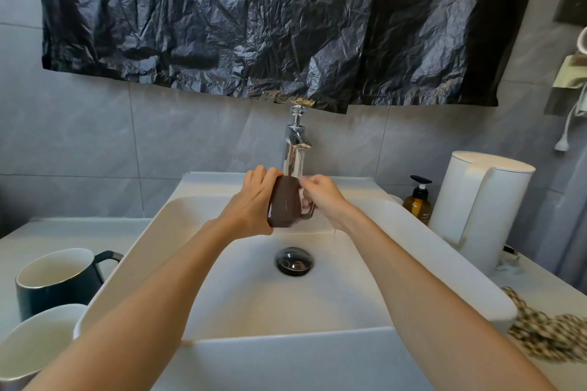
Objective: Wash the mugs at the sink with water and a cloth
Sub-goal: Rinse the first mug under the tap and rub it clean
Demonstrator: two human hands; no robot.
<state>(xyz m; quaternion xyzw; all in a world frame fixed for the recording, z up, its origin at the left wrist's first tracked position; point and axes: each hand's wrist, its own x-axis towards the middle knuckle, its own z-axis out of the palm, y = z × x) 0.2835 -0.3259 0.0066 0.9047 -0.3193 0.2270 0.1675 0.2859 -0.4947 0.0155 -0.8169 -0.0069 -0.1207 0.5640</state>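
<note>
A brown mug [285,201] is held over the white sink [222,343], right under the chrome tap [295,149]. My left hand [254,200] grips the mug's body from the left. My right hand [324,197] is at the mug's mouth and handle side, fingers curled against it, with water running over them. A dark green mug [54,282] and a white mug [35,340] stand on the counter at the left. A checked cloth [546,333] lies on the counter at the right.
The sink drain [293,261] is below the hands. An amber soap bottle [418,200] and a white kettle [479,209] stand on the right counter. A black plastic sheet [270,19] hangs on the tiled wall above the tap.
</note>
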